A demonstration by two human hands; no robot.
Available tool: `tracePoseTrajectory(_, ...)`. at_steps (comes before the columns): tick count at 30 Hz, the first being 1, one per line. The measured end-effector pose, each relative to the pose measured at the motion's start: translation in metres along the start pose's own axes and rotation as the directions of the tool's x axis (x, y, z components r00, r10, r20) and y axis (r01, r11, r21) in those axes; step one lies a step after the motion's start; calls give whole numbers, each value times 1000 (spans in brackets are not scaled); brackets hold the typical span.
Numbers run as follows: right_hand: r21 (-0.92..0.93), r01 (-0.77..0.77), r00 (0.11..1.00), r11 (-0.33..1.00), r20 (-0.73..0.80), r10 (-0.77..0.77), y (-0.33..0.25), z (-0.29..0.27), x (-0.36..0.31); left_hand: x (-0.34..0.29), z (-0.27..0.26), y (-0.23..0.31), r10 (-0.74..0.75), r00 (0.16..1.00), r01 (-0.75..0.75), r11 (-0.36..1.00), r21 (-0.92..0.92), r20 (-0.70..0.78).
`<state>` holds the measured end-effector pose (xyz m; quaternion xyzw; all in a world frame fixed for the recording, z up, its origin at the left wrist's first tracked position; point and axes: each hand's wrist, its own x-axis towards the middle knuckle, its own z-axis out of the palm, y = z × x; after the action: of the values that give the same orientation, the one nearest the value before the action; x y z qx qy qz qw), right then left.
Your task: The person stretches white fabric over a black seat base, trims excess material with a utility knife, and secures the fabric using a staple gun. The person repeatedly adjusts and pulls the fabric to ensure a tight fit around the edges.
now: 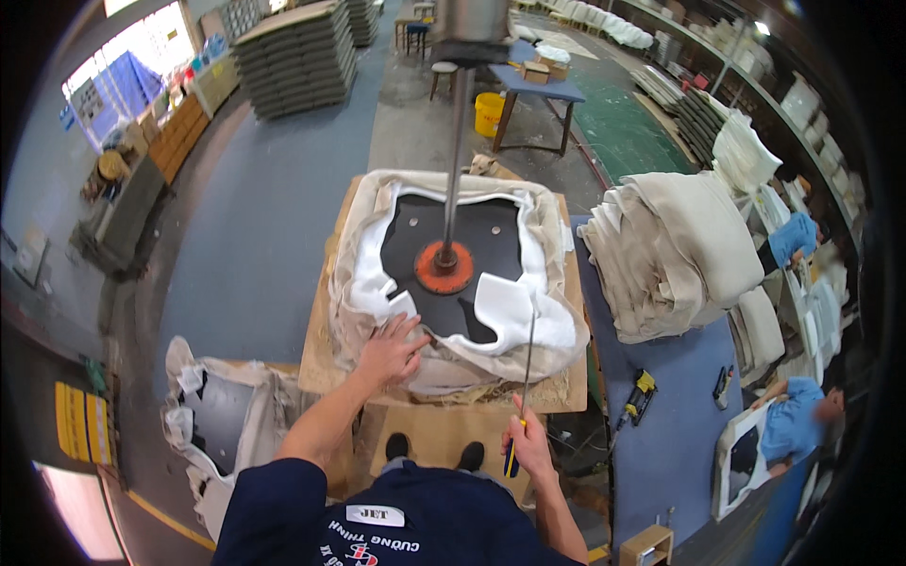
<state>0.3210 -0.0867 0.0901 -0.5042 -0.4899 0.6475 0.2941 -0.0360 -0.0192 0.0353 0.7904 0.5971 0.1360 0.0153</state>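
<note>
In front of me lies an upholstered seat cushion (pixel 406 380), bottom side up, with beige fabric round its edge, white padding (pixel 503 304) folded inward and a dark base panel (pixel 406 255). My left hand (pixel 389 352) rests on the near left part of the fabric edge, its fingers spread over fabric and padding. Closed round a blue and yellow handle, my right hand (pixel 530 443) holds a long screwdriver (pixel 529 368) upward. Its thin shaft passes over the near right edge of the cushion; I cannot tell whether the tip touches the padding.
An orange round pad (pixel 444 268) on a vertical rod presses on the panel. The cushion sits on a wooden board (pixel 321 354). On the right, a blue table (pixel 651 377) carries stacked covers (pixel 661 255) and a yellow staple gun (pixel 639 396). Another cushion (pixel 222 415) lies left. People work at right.
</note>
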Motion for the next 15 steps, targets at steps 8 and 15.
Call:
tracePoseTrajectory(8, 239, 202, 970, 950, 87, -228, -114, 52, -16, -14, 7, -7, -36, 995, 33, 999, -29, -93)
tracePoseTrajectory(15, -299, -173, 985, 939, -66, 160, 0, 38, -29, -12, 13, 1, -105, 967, 83, 991, -101, -231)
